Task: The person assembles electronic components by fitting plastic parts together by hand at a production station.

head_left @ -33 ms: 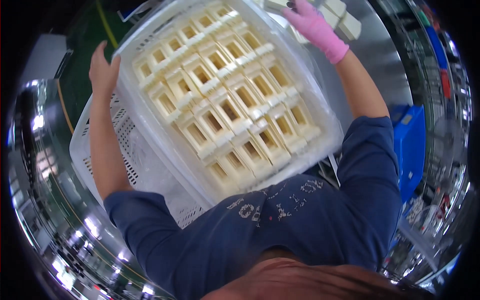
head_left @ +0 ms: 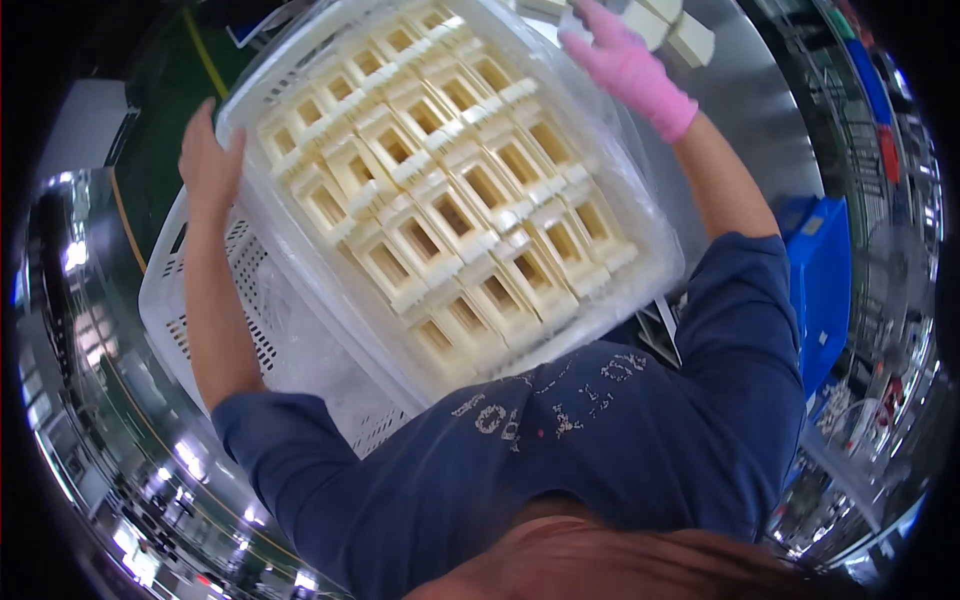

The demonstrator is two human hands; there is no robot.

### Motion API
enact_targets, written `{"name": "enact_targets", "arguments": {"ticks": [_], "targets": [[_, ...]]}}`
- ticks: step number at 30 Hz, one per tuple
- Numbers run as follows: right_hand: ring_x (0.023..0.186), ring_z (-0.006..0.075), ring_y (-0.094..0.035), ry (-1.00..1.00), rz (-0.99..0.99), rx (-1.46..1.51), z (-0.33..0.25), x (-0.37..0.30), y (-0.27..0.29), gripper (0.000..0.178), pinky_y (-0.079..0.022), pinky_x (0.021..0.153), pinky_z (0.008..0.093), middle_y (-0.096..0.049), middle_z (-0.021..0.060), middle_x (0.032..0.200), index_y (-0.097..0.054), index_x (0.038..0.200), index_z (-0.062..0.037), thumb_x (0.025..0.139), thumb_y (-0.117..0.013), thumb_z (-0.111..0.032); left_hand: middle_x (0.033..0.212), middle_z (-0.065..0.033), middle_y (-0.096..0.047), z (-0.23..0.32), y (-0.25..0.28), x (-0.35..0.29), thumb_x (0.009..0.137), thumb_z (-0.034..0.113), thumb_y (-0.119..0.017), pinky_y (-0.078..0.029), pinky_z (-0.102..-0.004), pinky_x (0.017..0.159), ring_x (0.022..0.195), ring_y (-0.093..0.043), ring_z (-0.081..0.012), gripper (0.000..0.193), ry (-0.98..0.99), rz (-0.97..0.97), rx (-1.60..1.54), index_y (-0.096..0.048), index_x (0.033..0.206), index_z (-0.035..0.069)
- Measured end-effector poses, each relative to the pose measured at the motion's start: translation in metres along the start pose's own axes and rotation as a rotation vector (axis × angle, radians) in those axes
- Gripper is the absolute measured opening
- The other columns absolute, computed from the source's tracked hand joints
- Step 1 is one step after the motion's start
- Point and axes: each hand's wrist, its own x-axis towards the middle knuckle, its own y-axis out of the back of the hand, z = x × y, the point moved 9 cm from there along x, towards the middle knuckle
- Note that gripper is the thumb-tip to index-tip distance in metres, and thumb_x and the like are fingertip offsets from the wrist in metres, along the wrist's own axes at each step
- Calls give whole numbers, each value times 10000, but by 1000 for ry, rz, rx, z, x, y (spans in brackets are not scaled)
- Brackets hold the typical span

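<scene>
A white plastic crate (head_left: 655, 225) lined with clear plastic film fills the middle. In it stand rows of cream-coloured rectangular plastic parts (head_left: 462, 215), each with an opening through its middle. My bare left hand (head_left: 211, 165) is beside the crate's far left rim, thumb and fingers apart; I cannot tell whether it touches the rim. My right hand (head_left: 632, 75), in a pink glove, is past the crate's far right corner with its fingers spread. It is close to several loose cream blocks (head_left: 690, 40) on the metal table, and nothing shows in its grip.
Under and left of the crate is another white perforated crate (head_left: 172, 290) with clear film in it. The steel table (head_left: 765, 110) extends along the right. A blue bin (head_left: 822, 290) stands by my right elbow. Green floor (head_left: 160, 165) with a yellow line shows at the left.
My right hand has come slightly down and nearer the crate. The crate and its parts have shifted a little to the left in view. My left hand has dropped very slightly.
</scene>
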Motion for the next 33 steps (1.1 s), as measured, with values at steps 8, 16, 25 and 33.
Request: {"name": "enact_targets", "arguments": {"ticks": [8, 16, 25, 33], "targets": [[1027, 296, -535, -454, -499, 471, 22, -160, -15, 486, -391, 898, 329, -559, 183, 1108, -450, 1206, -22, 877, -457, -380, 1369, -210, -312, -5, -12, -100, 863, 326, -501, -236, -395, 1044, 1280, -293, -321, 594, 46, -101, 154, -305, 1332, 19], [833, 326, -578, -512, -391, 168, 31, -200, 34, 323, -451, 732, 353, -616, 173, 878, -578, 894, -8, 882, -445, -302, 1343, -207, -344, 93, 38, -167, 807, 231, -575, -256, -417, 1026, 1246, -331, -345, 625, 3, 2, 39, -303, 1329, 22], [789, 381, -554, -522, -929, 297, 40, -254, 46, 272, -439, 722, 444, -574, 212, 815, -563, 802, -19, 828, -455, -268, 1381, -230, -255, 93, 4, -206, 816, 238, -539, -213, -486, 1020, 1286, -250, -355, 622, 332, -225, 250, -284, 1326, -9], [874, 346, -570, -78, -139, 47, -38, -258, 152, 345, -449, 773, 407, -586, 194, 944, -511, 1089, -26, 859, -465, -279, 1323, -223, -353, 367, 56, -160, 837, 161, -531, -273, -419, 1002, 1224, -333, -367, 565, -484, -135, -355, -295, 1322, -8]]}}
